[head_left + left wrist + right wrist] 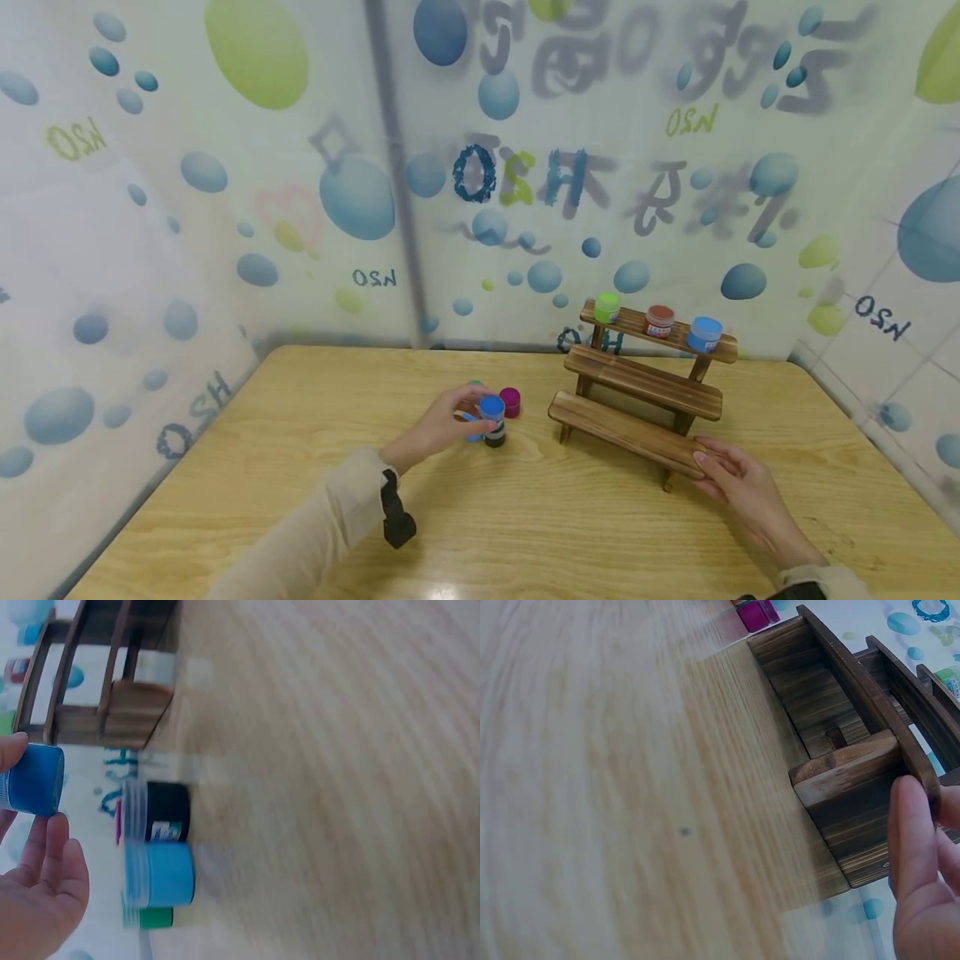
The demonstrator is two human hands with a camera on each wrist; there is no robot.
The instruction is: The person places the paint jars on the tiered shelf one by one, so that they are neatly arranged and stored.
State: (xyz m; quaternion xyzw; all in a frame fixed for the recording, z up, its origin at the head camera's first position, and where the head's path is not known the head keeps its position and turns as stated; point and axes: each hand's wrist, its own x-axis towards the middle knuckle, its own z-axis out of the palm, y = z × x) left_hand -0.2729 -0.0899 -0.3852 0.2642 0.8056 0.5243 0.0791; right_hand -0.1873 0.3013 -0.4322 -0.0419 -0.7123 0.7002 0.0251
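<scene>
My left hand (438, 427) pinches a small blue paint jar (492, 407) between thumb and fingers, lifted off the table. In the left wrist view that blue jar (36, 780) is apart from the jars standing below. Those are a black jar (166, 812), a light blue jar (171, 873) and a green jar (156, 918); a magenta jar (510, 403) stands just behind. My right hand (742, 487) grips the right end of the lowest step of a three-tier wooden stand (626, 429), thumb on top and fingers beneath in the right wrist view.
On the stand's top step sit a lime green jar (607, 308), a red-brown jar (660, 321) and a blue jar (705, 334). The wooden table (525, 533) ends against a printed curtain (480, 275) behind, with more curtain at both sides.
</scene>
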